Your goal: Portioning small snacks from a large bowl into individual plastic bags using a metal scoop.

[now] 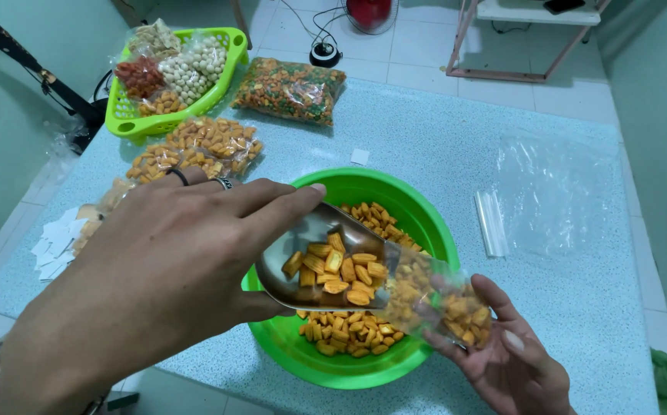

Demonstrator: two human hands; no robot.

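The left hand is closed around a metal scoop loaded with orange snack pieces, tipping its mouth into a small clear plastic bag. The right hand, palm up and fingers curled loosely, holds that bag from beneath, just over the near rim of the green bowl of the same snacks. Filled packets lie to the left, near a lime basket, and empty clear bags lie on the right of the table

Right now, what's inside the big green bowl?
Orange snack pieces lie in the green bowl. The metal scoop, the small clear bag and both hands cover much of the pile.
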